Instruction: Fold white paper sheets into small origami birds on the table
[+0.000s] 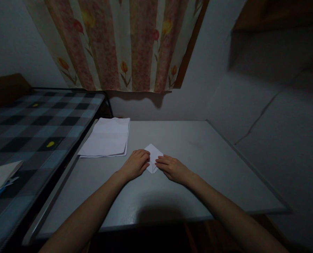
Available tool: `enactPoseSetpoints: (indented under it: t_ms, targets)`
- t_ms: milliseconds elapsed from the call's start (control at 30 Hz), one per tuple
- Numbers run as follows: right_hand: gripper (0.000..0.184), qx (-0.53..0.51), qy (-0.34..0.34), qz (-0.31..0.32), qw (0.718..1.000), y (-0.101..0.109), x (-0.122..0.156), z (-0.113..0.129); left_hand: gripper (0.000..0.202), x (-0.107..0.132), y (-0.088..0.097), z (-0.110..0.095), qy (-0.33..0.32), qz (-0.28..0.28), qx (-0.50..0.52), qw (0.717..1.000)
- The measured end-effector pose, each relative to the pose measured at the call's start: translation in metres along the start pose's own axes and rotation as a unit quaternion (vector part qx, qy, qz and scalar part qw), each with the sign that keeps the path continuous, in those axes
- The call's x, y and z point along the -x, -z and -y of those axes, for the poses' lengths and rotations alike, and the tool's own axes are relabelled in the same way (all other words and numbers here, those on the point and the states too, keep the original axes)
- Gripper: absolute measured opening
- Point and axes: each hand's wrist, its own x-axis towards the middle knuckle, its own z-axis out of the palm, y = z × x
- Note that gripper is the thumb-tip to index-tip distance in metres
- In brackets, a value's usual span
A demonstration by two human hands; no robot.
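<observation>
Left grip (137, 163): fingers curled at left side of folded paper (153, 154). Right grip (173, 168): fingers extended onto right side. Pinching or only pressing: cannot tell for either. Paper lies flat on counter (172, 135), between grips, touching both; neither clearly nearer. Visible long axis runs near-to-far, corner at each end. Paper stack (107, 137): beyond left grip, apart, toward counter's left edge.

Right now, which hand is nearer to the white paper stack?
Left. The left hand is off the near right corner of the white paper stack, on the left of the folded paper; the right hand is farther, on its right.
</observation>
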Motion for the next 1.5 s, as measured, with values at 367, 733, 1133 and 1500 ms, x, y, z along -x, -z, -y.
enactPoseSetpoints:
  t_ms: [367,733,1133,1500]
  targets:
    - [0.052,-0.062,-0.063,-0.016,0.996,0.003,0.003,-0.008,0.04,0.007,0.007,0.005,-0.072,0.076,-0.014,0.994]
    - [0.047,-0.09,-0.108,-0.062,0.988,-0.001,-0.002,-0.019,0.029,0.009,0.007,0.013,-0.036,0.044,0.025,0.998]
    - [0.024,-0.113,-0.15,-0.084,0.979,0.0,-0.01,-0.033,0.027,0.007,0.002,0.017,0.024,-0.021,0.053,0.998]
    - [0.019,-0.068,-0.288,-0.051,0.954,0.0,-0.033,-0.03,0.028,-0.004,-0.008,0.018,0.126,-0.063,-0.096,0.985]
